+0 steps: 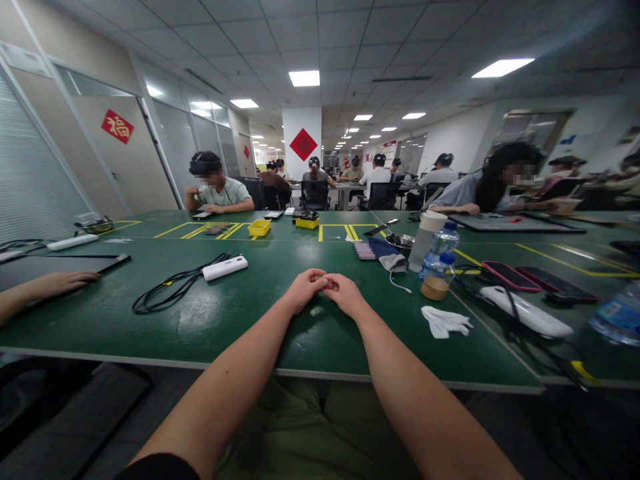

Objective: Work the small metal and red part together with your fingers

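Both my arms stretch forward over the green table [240, 313]. My left hand [304, 288] and my right hand [346, 293] meet at the table's middle, fingers curled and fingertips pinched together. Something tiny and reddish shows between the fingertips; I cannot make out what it is. A small pale scrap [316, 311] lies on the table just under the hands. Nearest other things are a white power bank [225, 267] with a black cable [173, 288] to the left and a crumpled white tissue [444, 321] to the right.
To the right stand two water bottles [439, 261], a white cup [425, 239], two phones [530, 277] and a white device [530, 312]. Another person's hand [53, 285] rests by a black tablet [55, 265] at the left. Yellow trays [259, 228] and seated people fill the far side.
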Available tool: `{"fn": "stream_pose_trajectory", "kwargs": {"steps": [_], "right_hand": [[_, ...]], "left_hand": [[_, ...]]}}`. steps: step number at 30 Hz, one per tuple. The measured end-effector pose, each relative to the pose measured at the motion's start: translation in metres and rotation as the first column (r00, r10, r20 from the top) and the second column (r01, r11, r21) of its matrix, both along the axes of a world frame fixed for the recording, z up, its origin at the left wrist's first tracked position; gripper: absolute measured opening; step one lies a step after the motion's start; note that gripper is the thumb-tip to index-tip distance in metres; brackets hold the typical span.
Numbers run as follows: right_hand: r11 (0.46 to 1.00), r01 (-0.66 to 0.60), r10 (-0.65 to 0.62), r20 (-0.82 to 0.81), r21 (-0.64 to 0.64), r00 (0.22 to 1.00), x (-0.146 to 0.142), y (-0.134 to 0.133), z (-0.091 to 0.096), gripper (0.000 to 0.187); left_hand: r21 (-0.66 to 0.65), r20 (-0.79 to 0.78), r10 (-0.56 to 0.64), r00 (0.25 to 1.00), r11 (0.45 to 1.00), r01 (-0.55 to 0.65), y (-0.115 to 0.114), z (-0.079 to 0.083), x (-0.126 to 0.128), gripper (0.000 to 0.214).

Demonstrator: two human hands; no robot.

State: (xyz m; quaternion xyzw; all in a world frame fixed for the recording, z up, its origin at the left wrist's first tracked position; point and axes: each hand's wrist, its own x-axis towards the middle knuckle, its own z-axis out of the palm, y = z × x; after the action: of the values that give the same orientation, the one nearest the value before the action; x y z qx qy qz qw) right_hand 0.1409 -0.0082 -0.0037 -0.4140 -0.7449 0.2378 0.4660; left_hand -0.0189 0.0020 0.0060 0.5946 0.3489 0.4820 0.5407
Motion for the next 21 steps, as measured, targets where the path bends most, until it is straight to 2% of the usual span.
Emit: {"fn": "stream_pose_trajectory", "kwargs": {"steps": [7,16,21], "right_hand": [[0.996,0.068,-0.066,-0.038,0.050,0.997,0.002,-0.002,0.004,0.034],[0.987,0.135,-0.137,0.024,0.084,0.990,-0.001,-0.005,0.006,0.026],[0.993,0.118,-0.118,-0.017,0.003,0.993,-0.001,-0.002,0.002,0.043]], "left_hand": [[-0.074,0.092,-0.015,0.996,0.997,0.022,0.002,0.003,-0.004,0.042],[-0.045,0.034,-0.056,0.998,0.997,0.058,-0.007,0.004,0.006,0.029],[-0.069,0.031,0.020,0.999,0.997,-0.018,-0.005,0.003,0.009,0.024]]}}
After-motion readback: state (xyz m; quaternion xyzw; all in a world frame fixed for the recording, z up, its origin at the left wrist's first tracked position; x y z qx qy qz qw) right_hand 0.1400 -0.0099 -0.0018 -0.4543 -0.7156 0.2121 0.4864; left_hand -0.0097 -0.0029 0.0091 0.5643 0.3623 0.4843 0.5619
